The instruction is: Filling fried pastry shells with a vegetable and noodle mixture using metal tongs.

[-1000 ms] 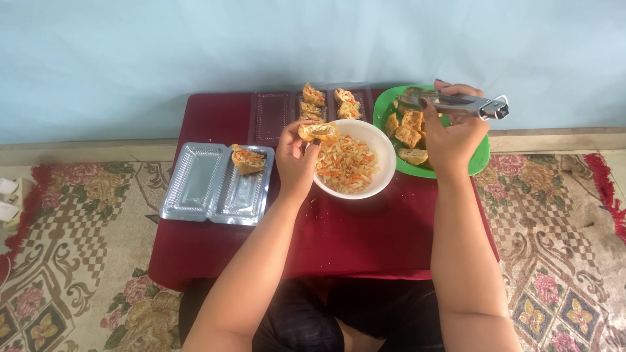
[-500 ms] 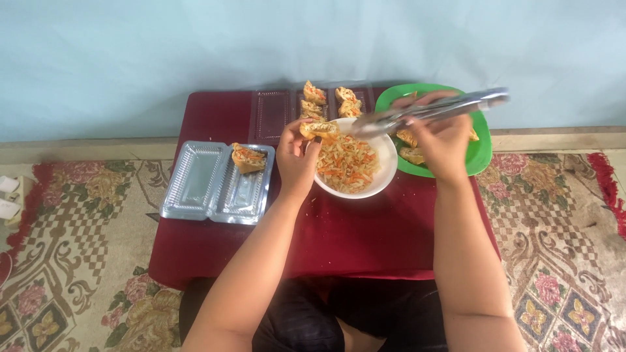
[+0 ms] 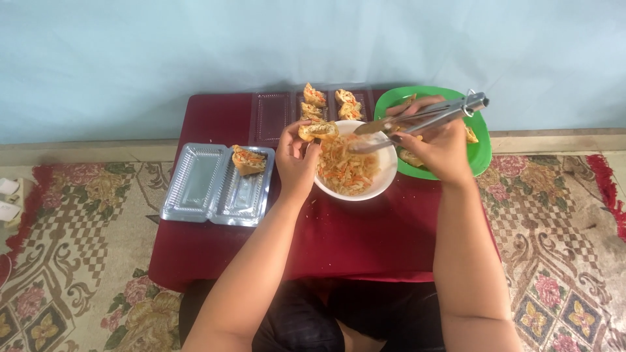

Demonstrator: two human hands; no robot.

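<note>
Since half a second ago, my right hand (image 3: 438, 146) lowered the metal tongs (image 3: 417, 121), and their tips now reach into the white bowl (image 3: 385, 177) of shredded vegetables (image 3: 342, 169). My fingers are clenched around the handles. My left hand (image 3: 295, 156) grasps a fried tofu piece (image 3: 318, 131) at the bowl's rim. A green plate (image 3: 481, 145) lies just beside the bowl on the red table (image 3: 352, 228).

At the left of the low table's dark red cloth (image 3: 215, 248) lies an open clear plastic hinged box (image 3: 195, 189), one stuffed fried piece (image 3: 248, 160) in its right half. A patterned floral carpet (image 3: 72, 261) covers the floor on both sides. A pale blue wall (image 3: 163, 52) fills the upper frame. Small white objects (image 3: 8, 199) sit at the left edge.
</note>
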